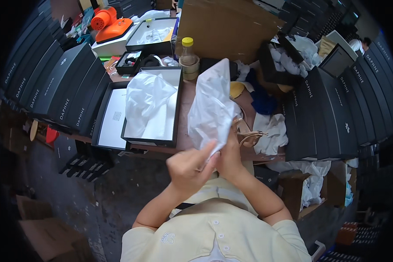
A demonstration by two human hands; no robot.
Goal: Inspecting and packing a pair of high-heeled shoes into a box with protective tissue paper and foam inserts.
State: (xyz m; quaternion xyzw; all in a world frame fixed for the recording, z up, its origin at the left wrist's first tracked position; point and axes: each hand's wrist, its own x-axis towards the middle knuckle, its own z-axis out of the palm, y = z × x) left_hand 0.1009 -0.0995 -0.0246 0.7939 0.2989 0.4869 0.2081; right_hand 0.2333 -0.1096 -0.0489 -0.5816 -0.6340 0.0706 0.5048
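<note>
**Head view: white wrap point(212, 105) at the hands, strapped sandal point(244, 128) at two o'clock**

Clock centred on the hands, twelve pointing away from the wearer. From where I stand, the wrap rises toward twelve o'clock, over the near part of the table point(185, 126). The left hand point(188, 168) is slightly blurred; its thumb and fingers appear to pinch the wrap's lower end. The right hand point(229, 153) lies against the wrap's right side with fingers curled; I cannot tell whether they grip the wrap, the sandal or both. The sandal's tan straps and metal trim show just beyond that hand, partly hidden.

Handling assessment: in my judgement, the pinch should stay light and near the edge, since the wrap looks thin and liable to crease or tear. The right hand does best to give steady support, with the metal trim kept clear of the sheet.

At ten o'clock an open box point(163, 133) holds a loose white sheet point(147, 102), beside a white-lined lid point(111, 100).

Markings: the left box stack point(65, 96), at ten o'clock, and the right box stack point(323, 113), at two, are dark with legible pale capitals and small pale emblems. The lid carries a grey printed patch point(117, 115), too fine to read. The wearer's shirt point(185, 242) bears an embroidered curling motif.
</note>
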